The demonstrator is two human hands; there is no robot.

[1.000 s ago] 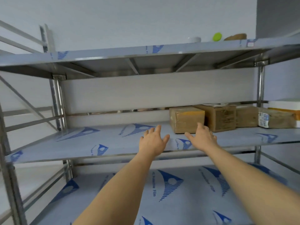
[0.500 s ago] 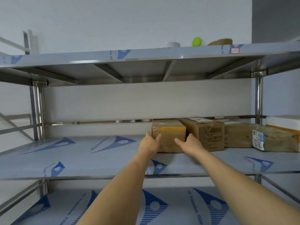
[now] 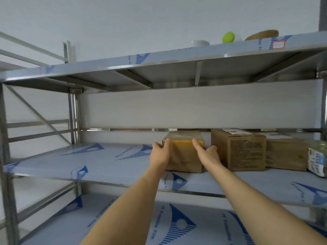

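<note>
Steel shelf (image 3: 106,161), both arms outstretched, left hand (image 3: 160,152) and right hand (image 3: 207,155) in a two-sided grip on the cardboard box (image 3: 184,157).

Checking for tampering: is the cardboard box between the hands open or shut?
Shut: the cardboard box has a flat, closed top, no flap standing up; its sealing is too blurred to tell.

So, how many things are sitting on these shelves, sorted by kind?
Brown cardboard boxes: 3
Labelled parcel, cut off at the picture's edge: 1
White round thing: 1
Green round thing: 1
Brown round thing: 1
Total: 7
</note>
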